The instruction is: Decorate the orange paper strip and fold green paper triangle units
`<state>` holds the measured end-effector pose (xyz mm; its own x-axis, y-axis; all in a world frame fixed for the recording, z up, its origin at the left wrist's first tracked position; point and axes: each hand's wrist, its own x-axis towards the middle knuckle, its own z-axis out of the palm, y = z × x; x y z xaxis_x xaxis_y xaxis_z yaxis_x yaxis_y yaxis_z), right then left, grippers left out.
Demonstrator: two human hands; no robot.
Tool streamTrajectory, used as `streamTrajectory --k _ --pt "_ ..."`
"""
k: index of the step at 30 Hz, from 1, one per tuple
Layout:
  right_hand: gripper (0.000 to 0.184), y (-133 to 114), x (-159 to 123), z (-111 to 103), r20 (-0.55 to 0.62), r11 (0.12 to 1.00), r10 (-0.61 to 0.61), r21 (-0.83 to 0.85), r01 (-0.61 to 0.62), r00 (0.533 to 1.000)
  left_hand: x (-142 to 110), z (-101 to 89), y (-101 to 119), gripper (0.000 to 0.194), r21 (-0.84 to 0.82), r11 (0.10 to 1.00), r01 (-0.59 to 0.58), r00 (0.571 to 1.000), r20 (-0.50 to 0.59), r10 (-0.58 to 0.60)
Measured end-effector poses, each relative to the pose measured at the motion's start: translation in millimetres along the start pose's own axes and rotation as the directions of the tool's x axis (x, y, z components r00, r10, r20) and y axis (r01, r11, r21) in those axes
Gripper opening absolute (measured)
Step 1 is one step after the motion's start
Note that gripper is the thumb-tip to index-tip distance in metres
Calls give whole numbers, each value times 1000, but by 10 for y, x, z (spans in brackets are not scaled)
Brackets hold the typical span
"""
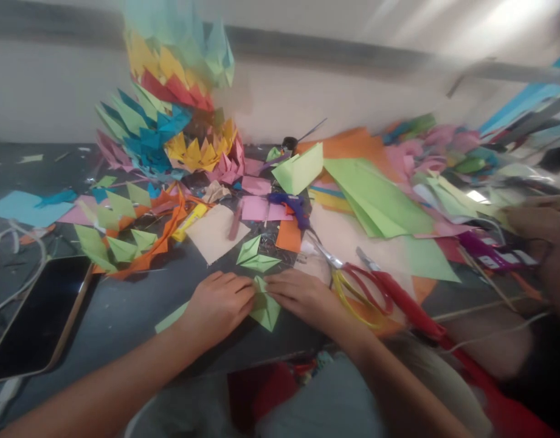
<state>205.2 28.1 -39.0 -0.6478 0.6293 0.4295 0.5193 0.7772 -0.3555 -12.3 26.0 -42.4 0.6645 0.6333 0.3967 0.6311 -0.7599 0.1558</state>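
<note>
A light green folded paper (265, 313) lies on the dark table in front of me. My left hand (220, 301) grips its left edge, fingers bent and pressed together. On the other side my right hand (302, 297) has its fingers together on the paper's upper right edge. Just beyond my fingertips rests another green folded piece (258, 255) with pointed flaps. A flat green paper (172, 317) is partly hidden behind my left forearm.
Scissors (352, 280) and a red-handled tool (407, 301) lie right of my hands. A phone (40, 316) is at left. Behind stand a colourful folded-paper stack (170, 121), an orange-green ring (143, 255) and a blue glue gun (295, 207). Another person's hand (542, 222) is at right.
</note>
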Motion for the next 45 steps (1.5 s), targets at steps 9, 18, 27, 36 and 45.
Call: streamTrajectory --k 9,18,27,36,45 --pt "22 55 45 -50 89 994 -84 -67 90 992 27 -41 -19 15 6 998 -60 995 75 60" --pt "36 34 46 -68 127 999 -37 14 35 991 27 -44 -49 16 -4 996 -92 989 119 92" --pt "36 37 13 -45 195 998 17 58 -29 981 49 -81 -87 14 -11 992 -125 966 227 124" --pt "26 38 63 -35 214 988 -84 -107 109 973 79 -38 -53 16 -60 993 -99 978 180 108" --pt "17 -256 218 -245 372 940 94 -339 41 923 94 -77 -7 29 -31 994 -104 974 200 108"
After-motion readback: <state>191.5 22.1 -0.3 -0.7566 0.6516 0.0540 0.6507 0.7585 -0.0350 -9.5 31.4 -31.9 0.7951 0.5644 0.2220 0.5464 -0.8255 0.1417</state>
